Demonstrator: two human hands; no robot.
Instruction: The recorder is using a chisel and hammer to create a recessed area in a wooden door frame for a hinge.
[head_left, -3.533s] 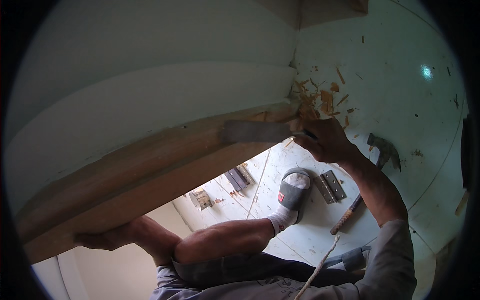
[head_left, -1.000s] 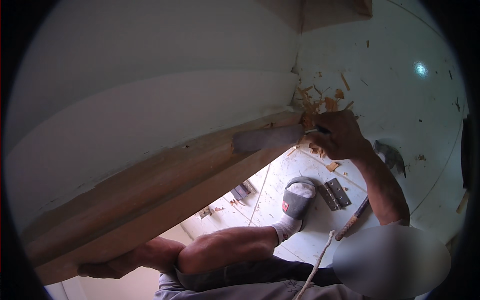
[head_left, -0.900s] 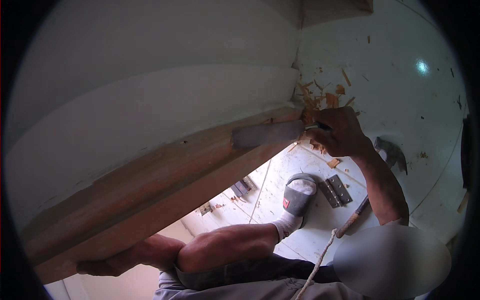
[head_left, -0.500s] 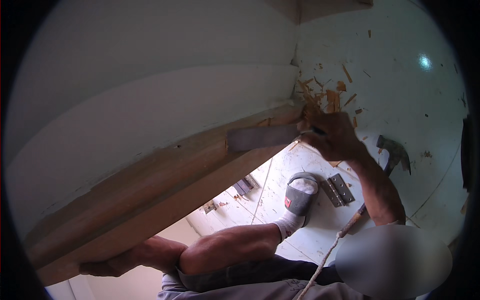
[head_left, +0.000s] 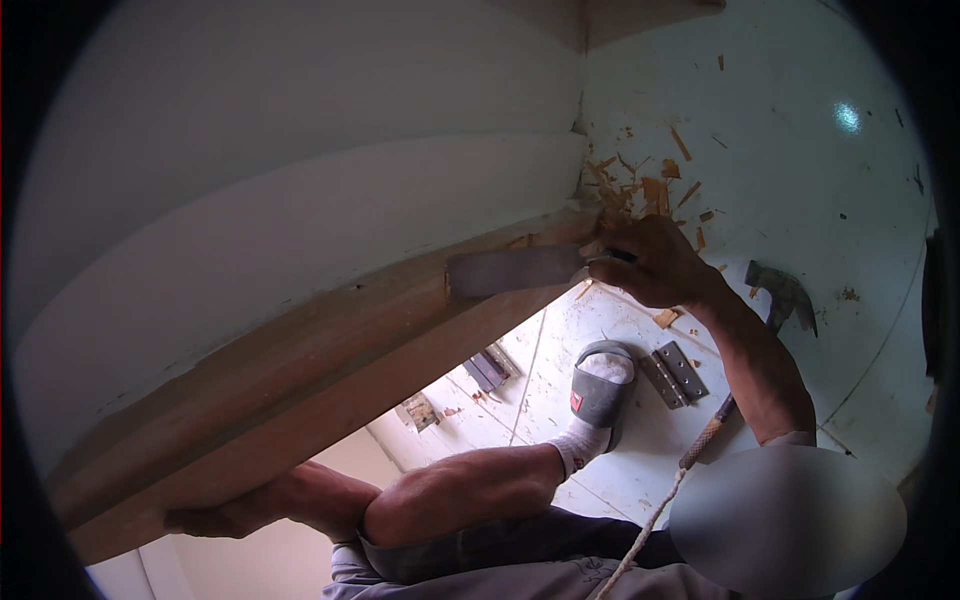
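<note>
The long brown wooden edge of a white door point(head_left: 330, 395) slants across the left and middle. A flat, dark grey rectangular strip point(head_left: 515, 272), its kind unclear, lies along that edge, with raw wood at its left end. My right hand point(head_left: 650, 262) is closed at the door's far end, beside the strip, its fingers pinching a small dark piece I cannot make out. Low at the left, my left hand point(head_left: 235, 513) holds the door's lower edge, the thumb hidden behind the wood.
Wood chips point(head_left: 655, 192) lie scattered beyond my right hand. A claw hammer point(head_left: 782, 295) rests on the white tiles, near an opened hinge point(head_left: 674, 375). A folded hinge point(head_left: 492, 368) lies under the door. My slippered foot point(head_left: 603, 385) stands between; a pale rope point(head_left: 650, 525) crosses my lap.
The view has shifted slightly, so door and floor sit a little further left. My right hand stays at the door's end with its grip much the same. My left hand keeps its place.
</note>
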